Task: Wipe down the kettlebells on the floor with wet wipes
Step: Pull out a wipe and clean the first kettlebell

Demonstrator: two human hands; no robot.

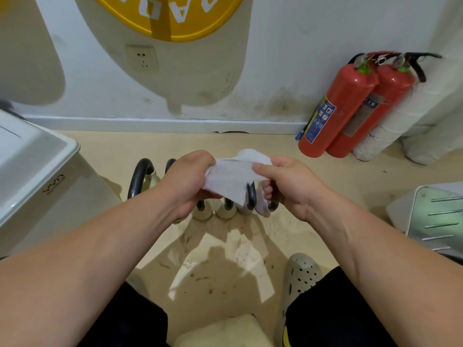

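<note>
**Forearms out, wipe held above the kettlebells**

Forearms reach forward over a grey shoe [303,274] and a scuffed floor [225,246]. Beyond, the left hand [186,181] and right hand [288,186] each pinch an edge of the wipe [233,176] between thumb and curled fingers, stretching it.

Risk: pulled harder, the thin sheet may tear; dropped, it would collect floor grit.

The kettlebells [203,212] stand on the floor directly beneath the hands. They are packed in a row, with black handles and cream and pale lilac bodies, and are largely hidden. Their close-set flanks may go unwiped.

Bright overhead light, soft floor shadows, fisheye bending at edges.
</note>
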